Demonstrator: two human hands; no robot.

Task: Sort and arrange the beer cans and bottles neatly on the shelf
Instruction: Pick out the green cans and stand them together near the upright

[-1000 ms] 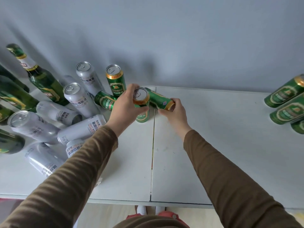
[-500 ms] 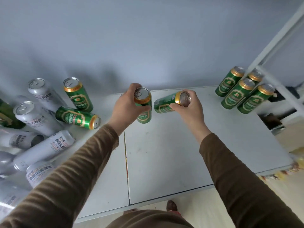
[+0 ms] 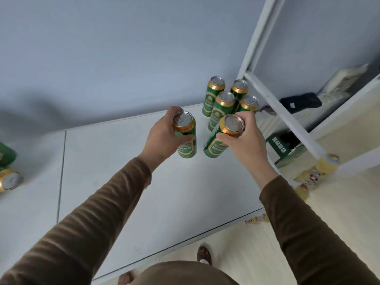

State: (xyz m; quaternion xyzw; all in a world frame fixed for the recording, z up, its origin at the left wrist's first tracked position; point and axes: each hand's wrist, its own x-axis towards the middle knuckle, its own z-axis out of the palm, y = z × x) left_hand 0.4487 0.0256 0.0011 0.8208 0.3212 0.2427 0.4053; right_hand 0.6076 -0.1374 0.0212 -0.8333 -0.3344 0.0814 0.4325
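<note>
My left hand (image 3: 162, 136) grips a green beer can with a gold rim (image 3: 186, 140), held upright over the white shelf top (image 3: 127, 182). Just to its right, my right hand (image 3: 244, 138) holds a second green can (image 3: 216, 145) by its upper end, upright and slightly tilted. Behind both stands a tight group of several upright green cans (image 3: 221, 109) at the shelf's far right corner, close to the right-hand can. Two more green cans (image 3: 8, 177) show at the far left edge.
A white metal frame with a slanted brace (image 3: 281, 112) rises right of the can group. Beyond it lie a dark object (image 3: 298, 102), a green box (image 3: 285, 147) and yellow bottles (image 3: 316, 171) on the floor. The blue wall backs the shelf.
Both hands have carried their cans rightward to the group of green cans. The right-hand can went from lying sideways to upright. The silver cans and bottles have passed out of view on the left.
</note>
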